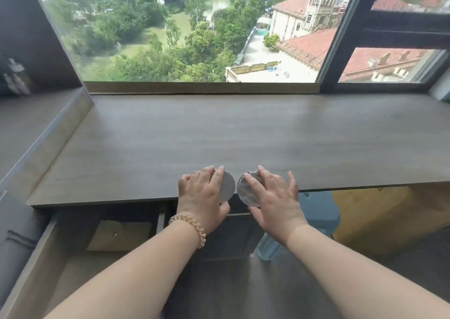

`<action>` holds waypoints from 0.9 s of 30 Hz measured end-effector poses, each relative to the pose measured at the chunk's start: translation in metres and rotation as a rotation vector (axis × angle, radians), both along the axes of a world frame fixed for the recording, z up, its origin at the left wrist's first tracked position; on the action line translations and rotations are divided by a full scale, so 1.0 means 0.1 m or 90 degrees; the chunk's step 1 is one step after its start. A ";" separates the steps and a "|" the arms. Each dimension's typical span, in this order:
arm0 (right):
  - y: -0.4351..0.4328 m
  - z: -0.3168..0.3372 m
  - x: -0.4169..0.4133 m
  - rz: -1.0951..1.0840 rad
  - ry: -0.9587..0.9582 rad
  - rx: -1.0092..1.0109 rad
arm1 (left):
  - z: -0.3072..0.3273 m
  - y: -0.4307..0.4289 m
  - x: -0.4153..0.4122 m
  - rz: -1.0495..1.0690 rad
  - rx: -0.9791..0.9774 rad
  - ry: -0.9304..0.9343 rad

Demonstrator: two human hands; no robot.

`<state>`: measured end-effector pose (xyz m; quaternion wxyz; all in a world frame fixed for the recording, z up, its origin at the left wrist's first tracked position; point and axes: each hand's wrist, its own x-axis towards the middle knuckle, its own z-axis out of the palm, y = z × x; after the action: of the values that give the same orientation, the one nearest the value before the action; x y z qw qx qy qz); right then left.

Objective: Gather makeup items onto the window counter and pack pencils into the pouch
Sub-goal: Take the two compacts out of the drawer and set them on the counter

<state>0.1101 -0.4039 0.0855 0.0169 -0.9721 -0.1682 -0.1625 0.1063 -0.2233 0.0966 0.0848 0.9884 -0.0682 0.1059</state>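
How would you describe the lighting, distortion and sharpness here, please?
Head view: soft daylight from the window gives the counter a pale sheen; wide-angle distortion splays the window frame; the left hand, right hand and round compacts look sharp; far-left shelf items are blurred.

Matt wood-grain counter (219, 128); two glossy, silvery round compacts (248, 192) on it.
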 end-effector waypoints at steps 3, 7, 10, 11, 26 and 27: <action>-0.64 0.11 0.18 0.004 0.013 -0.037 | 0.05 -0.63 0.15 0.019 -0.019 -0.003; -1.22 0.20 0.38 -0.029 0.079 -0.066 | 0.09 -1.20 0.33 0.031 -0.022 0.003; -1.55 0.18 0.56 -0.040 0.112 -0.056 | 0.08 -1.52 0.50 0.030 -0.003 0.015; -1.62 0.17 0.62 -0.046 0.112 -0.046 | 0.07 -1.58 0.57 0.032 -0.002 0.017; -2.41 -0.26 2.03 -0.137 0.215 -0.031 | -0.38 -2.39 2.05 -0.012 -0.021 0.143; -2.44 -0.30 2.09 -0.138 0.222 -0.025 | -0.41 -2.43 2.10 -0.013 -0.022 0.154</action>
<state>0.3189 -0.6480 0.0558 0.0094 -0.9981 -0.0600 0.0107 0.3168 -0.4664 0.0551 0.1106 0.9916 -0.0658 -0.0136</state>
